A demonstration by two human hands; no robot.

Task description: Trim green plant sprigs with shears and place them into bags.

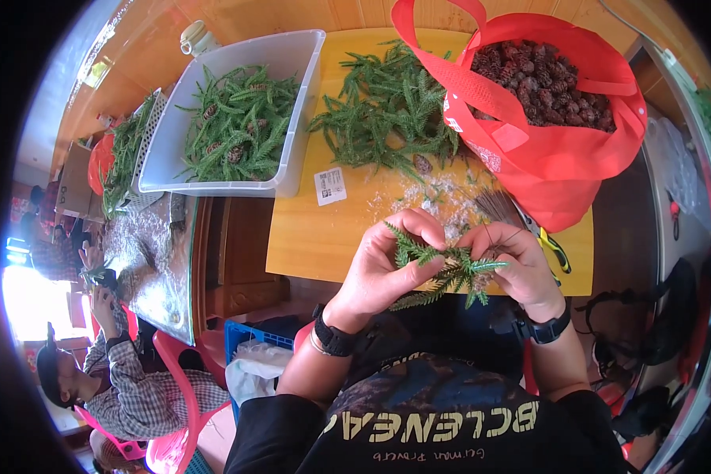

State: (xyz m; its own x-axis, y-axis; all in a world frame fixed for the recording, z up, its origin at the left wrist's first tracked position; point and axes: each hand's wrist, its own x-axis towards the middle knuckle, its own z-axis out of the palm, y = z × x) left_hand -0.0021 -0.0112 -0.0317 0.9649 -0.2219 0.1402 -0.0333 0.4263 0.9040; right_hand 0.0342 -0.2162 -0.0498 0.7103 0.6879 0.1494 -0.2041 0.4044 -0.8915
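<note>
yellow flat tabletop [308, 245]: its near edge ran beneath the work, so dropped pieces could have fallen; open room lay at 9 o'clock from the hands.
red fabric bag [553, 174]: crowded 1 o'clock; a bump might have spilled its brown pine cones [545, 87].
clear plastic bin [311, 118]: its raised wall bounded reach at 10 o'clock.
green needled heap [379, 110]: filled 11 o'clock, apt to snag.
left hand [395, 257], right hand [521, 265]: thumbs and fingertips pinched the green needled sprig [442, 276] at the tabletop's 6 o'clock; uneven pulling might have bent it.
yellow-and-black-handled tool [557, 249]: sat at 3 o'clock, exposed to a wrist knock.
thin dark wires [494, 205]: at 1 o'clock, could have pricked.
</note>
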